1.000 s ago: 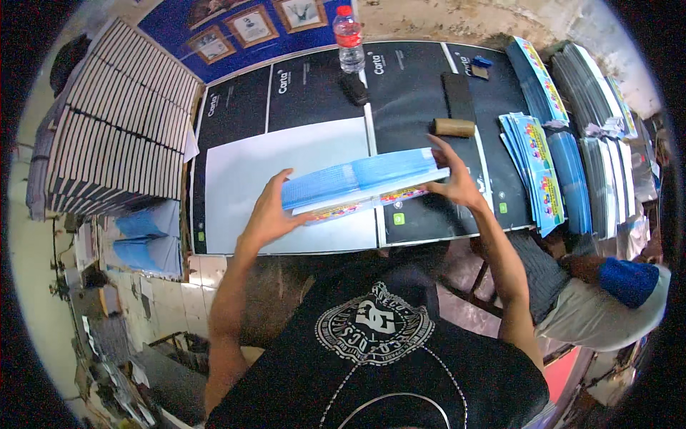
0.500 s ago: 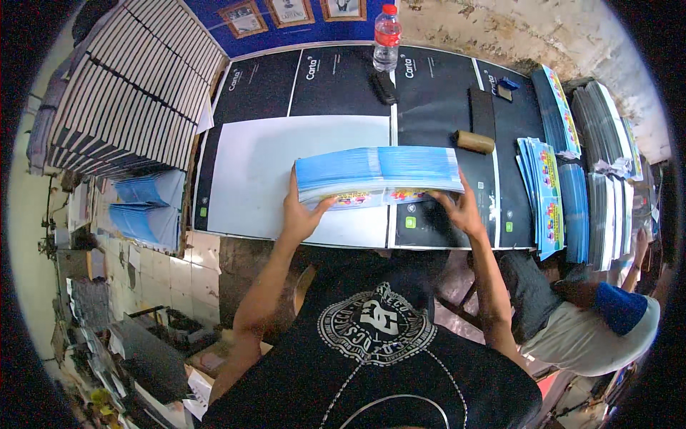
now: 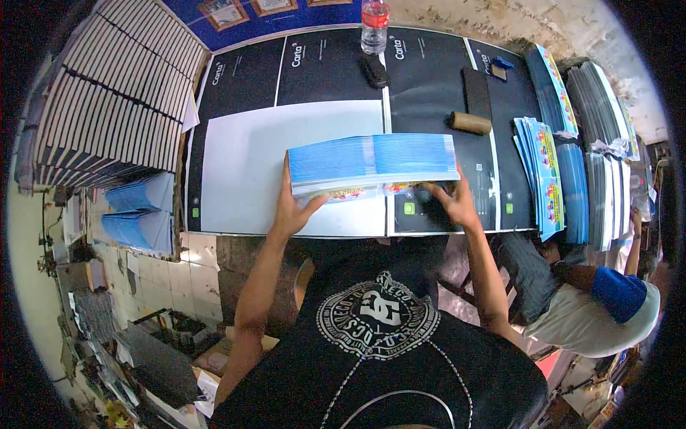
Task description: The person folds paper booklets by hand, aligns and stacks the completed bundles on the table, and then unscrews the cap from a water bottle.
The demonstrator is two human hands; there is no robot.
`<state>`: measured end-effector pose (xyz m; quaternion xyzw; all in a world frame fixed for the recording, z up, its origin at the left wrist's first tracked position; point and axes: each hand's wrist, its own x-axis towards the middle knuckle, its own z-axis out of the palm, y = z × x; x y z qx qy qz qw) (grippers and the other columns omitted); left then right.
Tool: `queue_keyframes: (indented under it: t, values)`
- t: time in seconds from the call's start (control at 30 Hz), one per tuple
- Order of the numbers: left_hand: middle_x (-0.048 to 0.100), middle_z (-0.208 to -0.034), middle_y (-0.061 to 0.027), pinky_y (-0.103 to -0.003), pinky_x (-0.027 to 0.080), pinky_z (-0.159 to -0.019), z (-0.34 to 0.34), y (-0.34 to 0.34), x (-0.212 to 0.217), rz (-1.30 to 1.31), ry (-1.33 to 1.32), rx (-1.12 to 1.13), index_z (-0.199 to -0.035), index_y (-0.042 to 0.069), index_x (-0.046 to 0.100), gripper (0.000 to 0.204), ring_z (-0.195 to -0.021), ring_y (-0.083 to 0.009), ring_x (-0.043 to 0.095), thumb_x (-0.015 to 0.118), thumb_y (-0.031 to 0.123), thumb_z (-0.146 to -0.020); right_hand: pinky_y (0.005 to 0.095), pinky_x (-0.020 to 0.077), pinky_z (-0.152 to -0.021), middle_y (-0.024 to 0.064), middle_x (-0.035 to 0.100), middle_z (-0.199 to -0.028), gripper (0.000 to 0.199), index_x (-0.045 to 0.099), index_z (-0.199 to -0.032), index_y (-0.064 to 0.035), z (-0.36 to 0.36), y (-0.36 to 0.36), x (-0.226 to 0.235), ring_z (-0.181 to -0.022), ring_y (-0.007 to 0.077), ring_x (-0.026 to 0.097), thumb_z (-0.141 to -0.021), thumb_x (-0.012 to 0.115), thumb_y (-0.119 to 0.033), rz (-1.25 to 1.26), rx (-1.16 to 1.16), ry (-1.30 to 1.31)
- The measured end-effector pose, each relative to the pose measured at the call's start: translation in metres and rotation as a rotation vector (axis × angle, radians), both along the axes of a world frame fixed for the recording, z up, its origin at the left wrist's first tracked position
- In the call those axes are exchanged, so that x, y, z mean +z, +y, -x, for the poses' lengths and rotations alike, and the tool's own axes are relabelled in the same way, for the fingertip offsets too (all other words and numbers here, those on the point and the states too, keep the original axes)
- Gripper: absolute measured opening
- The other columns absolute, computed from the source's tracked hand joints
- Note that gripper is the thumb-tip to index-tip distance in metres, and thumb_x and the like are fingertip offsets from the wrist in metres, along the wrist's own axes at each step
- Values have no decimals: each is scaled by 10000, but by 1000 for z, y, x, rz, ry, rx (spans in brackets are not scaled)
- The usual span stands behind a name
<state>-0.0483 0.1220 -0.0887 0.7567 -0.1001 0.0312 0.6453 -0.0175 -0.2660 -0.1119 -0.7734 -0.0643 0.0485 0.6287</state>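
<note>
Between my two hands is a thick stack of printed sheets [image 3: 373, 157], its edges blue and its colourful printed face turned partly toward me. My left hand [image 3: 291, 211] grips the stack's left end, thumb along the near lower side. At the opposite end my right hand [image 3: 459, 203] clasps it the same way, its thumb against the printed face. The stack stands over the near part of a large white sheet [image 3: 246, 168] and the black tabletop beside it. Whether its lower edge touches the surface I cannot tell. My fingers behind the stack are mostly hidden.
Tall piles of bound blocks [image 3: 114, 86] rise at left, above blue folded sheets [image 3: 139, 204]. A bottle [image 3: 374, 32], dark object [image 3: 374, 71], brown roll [image 3: 470, 123] and dark strip [image 3: 477, 93] lie beyond. More printed stacks [image 3: 547, 179] line the right. Another person [image 3: 607, 307] is at lower right.
The stack has tilted a little, so more of its blue edges and less of the printed face show. Both hands keep their hold. The whole view has shifted slightly.
</note>
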Motion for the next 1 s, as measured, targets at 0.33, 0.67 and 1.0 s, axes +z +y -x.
queue_keyframes:
  t: [0.33, 0.67, 1.0]
  values:
    - [421, -1494, -221, -418, 417, -1103, 0, 1, 12, -143, 28, -17, -1594, 13, 62, 1176, -1324, -290, 491, 879, 151, -761, 389, 249, -1204, 189, 393, -1558, 914, 248, -1553, 20, 1, 1, -13, -1459, 245, 333, -823, 792, -61, 34, -35, -46]
    - [684, -1054, -159, -379, 529, -879, -21, 1, 17, -479, -77, 231, -1213, -14, 515, 720, -992, -253, 667, 947, 181, -671, 419, 400, -1094, 207, 524, -1357, 768, 444, -1396, -5, -17, -10, 38, -1294, 346, 512, -756, 847, -137, 362, 40, -281]
    - [688, -1101, -148, -363, 515, -901, -66, -10, 47, -483, -304, 355, -1222, -41, 563, 633, -1036, -211, 651, 897, 75, -696, 447, 514, -902, 208, 658, -1144, 584, 592, -1230, -3, -47, -39, 45, -1084, 394, 637, -713, 846, -104, 282, -115, -411]
